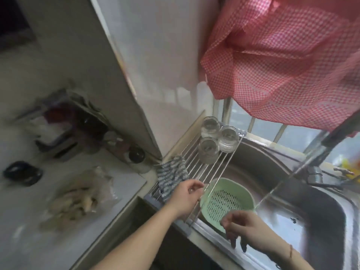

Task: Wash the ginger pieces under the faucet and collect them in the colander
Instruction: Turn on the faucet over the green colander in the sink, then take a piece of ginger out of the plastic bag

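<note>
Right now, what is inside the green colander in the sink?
The green colander looks empty: its slotted bottom shows bare, with no ginger pieces in it. Its near edge is covered by the right hand, and rack rods cross its left rim, so those parts cannot be checked.

arms: bare, no sleeves in view | right wrist [291, 251]: thin red string band

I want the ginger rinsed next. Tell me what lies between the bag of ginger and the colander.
The ginger lies in its bag on the counter, left of the sink. Between it and the green colander are the drying rack with a striped cloth, and the left hand over the rack. Nothing covers the colander.
</note>
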